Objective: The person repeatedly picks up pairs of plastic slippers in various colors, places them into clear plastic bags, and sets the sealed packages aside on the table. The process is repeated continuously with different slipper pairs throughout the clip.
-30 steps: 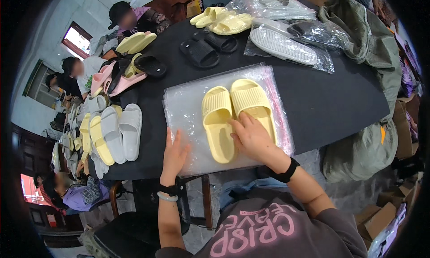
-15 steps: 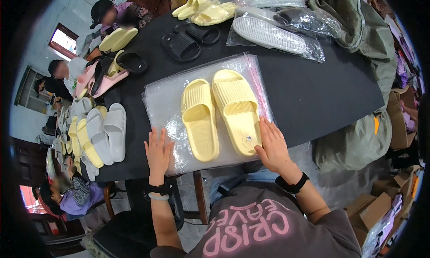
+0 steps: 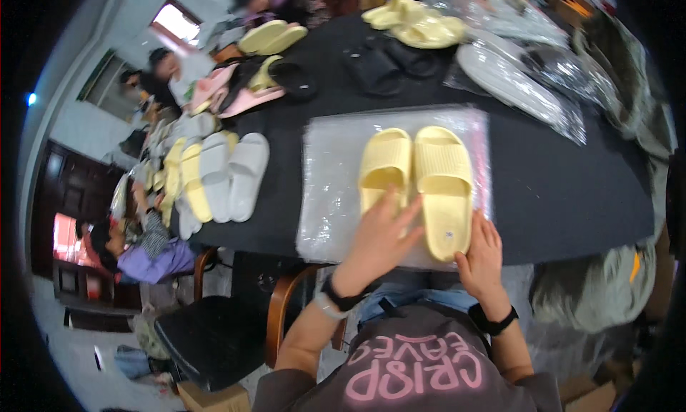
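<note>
A pair of pale yellow ribbed slide slippers, the left slipper (image 3: pixel 386 155) and the right slipper (image 3: pixel 444 190), lies side by side with toes pointing away from me. Under them is a stack of clear plastic bags (image 3: pixel 329 190) with a pink strip along its right side. My left hand (image 3: pixel 382 237) is over the heel half of the left slipper, fingers spread, hiding that part; whether it touches is unclear. Beside the right slipper's heel rests my right hand (image 3: pixel 482 258), fingers stretched along the outer edge and thumb by the heel end.
On the black table (image 3: pixel 557 197), black slides (image 3: pixel 375 69), yellow slides (image 3: pixel 429 30) and bagged grey slides (image 3: pixel 514 80) lie at the back. Several grey slides (image 3: pixel 248 176) and yellow ones line the left side. A chair (image 3: pixel 214 326) stands at my left. Other people sit along the far left.
My left hand has moved from the bags' left edge to over the left slipper. My right hand stays by the right slipper's heel. The whole view has swung, shifting the scene rightward.
</note>
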A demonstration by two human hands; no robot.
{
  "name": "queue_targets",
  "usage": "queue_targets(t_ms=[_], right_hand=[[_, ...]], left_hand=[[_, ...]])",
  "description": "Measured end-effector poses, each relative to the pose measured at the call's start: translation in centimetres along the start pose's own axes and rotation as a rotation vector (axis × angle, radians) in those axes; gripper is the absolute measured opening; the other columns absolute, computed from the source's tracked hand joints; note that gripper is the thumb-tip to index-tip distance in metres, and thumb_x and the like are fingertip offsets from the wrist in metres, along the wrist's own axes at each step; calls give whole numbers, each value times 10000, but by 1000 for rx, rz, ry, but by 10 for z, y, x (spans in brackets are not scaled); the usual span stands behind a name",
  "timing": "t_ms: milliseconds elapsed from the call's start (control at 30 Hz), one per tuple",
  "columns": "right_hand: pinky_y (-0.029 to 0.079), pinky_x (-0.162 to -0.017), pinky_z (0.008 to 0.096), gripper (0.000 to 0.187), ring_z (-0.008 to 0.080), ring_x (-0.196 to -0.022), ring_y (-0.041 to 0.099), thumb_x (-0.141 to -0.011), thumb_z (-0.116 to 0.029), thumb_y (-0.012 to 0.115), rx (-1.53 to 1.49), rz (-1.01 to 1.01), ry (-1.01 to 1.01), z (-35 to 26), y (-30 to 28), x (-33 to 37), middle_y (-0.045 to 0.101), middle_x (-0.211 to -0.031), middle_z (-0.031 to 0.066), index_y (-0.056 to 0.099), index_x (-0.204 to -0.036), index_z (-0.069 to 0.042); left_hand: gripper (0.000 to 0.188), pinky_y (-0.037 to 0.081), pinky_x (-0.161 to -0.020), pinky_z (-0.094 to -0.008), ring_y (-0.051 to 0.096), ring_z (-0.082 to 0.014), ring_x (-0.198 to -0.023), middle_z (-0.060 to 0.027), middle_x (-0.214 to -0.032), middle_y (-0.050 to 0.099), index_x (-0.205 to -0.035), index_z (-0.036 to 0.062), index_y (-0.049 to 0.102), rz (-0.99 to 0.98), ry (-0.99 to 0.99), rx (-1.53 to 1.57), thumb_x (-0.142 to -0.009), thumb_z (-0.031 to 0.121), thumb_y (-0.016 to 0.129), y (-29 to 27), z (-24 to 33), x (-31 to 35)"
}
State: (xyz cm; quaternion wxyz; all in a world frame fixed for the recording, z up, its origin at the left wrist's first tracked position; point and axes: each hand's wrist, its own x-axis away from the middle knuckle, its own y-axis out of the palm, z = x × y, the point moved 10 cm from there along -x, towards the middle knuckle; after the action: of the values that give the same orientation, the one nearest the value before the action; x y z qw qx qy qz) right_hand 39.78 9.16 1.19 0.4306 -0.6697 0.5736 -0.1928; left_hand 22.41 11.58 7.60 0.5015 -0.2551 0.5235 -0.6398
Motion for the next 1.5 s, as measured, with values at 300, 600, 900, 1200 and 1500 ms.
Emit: queue_targets(t_ms=[300, 600, 900, 1200, 1500], right_hand=[[206, -1178, 499, 920, 382, -1439, 309, -858, -604, 577, 228, -60, -97, -21, 4, -1, 373, -1518, 252, 380, -1441, 81], [205, -1169, 514, 862, 397, -1448, 286, -863, -557, 596, 203, -67, -96, -20, 2, -1, 355, -1529, 255, 403, -1440, 53], [194, -1172, 512, 850, 396, -1451, 276, -872, -553, 588, 207, -105, -74, -23, 3, -4, 343, -1536, 254, 397, -1450, 39], [190, -1171, 521, 854, 396, -1458, 265, -894, -568, 543, 285, -151, -31, -18, 11, -1, 312, -1556, 245, 355, -1485, 18], [202, -1164, 536, 877, 413, -1448, 279, -878, -582, 557, 283, -146, -24, -16, 11, 0, 323, -1545, 258, 364, -1474, 32]], left_hand=[[509, 405, -1009, -467, 494, -359, -1245, -213, -1384, 520, -1327, 25, 540, 102, -159, -234, -910, 306, 621, 4, -29, -12], [420, 405, -1022, -500, 515, -399, -1214, -234, -1383, 518, -1211, -8, 577, 279, -352, -538, -879, 235, 660, -104, -198, 60], [829, 173, -1114, -688, 238, -462, -1438, -221, -1500, 392, -1418, 206, 523, 156, -619, -689, -762, 697, 652, -119, -333, 109], [701, 120, -1053, -780, 206, -493, -1436, -260, -1452, 412, -1353, 218, 581, 266, -649, -703, -794, 634, 666, -119, -348, 103], [654, 165, -1058, -763, 307, -447, -1398, -178, -1395, 499, -1291, 209, 614, 310, -700, -786, -769, 593, 700, -143, -397, 139]])
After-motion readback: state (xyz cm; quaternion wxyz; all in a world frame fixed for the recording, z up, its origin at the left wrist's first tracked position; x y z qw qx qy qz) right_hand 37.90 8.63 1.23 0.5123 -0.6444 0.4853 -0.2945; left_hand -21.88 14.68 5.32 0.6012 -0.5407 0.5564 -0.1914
